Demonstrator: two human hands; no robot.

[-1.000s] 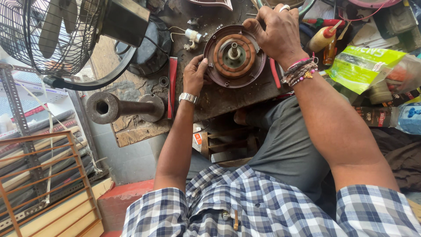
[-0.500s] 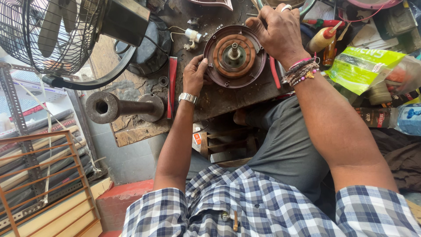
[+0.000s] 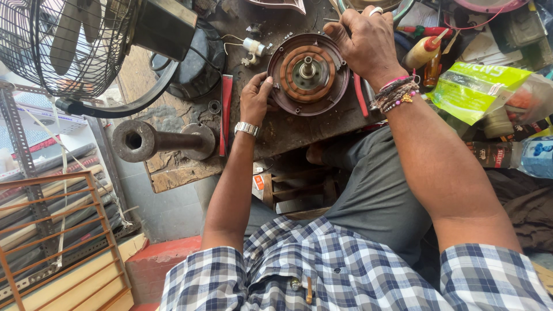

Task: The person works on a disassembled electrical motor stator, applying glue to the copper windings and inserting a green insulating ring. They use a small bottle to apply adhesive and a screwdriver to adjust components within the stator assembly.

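On the workbench (image 3: 173, 173), my left hand (image 3: 255, 99) gripping the round motor's (image 3: 308, 74) left edge, my right hand (image 3: 364, 41) clamped over its top right, metal pipe (image 3: 158, 140) off left, I'd say.

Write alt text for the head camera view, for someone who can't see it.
Two hands hold a round motor part with copper windings on a cluttered wooden workbench: left hand on its left rim, right hand on its upper right. A caged fan stands at left.
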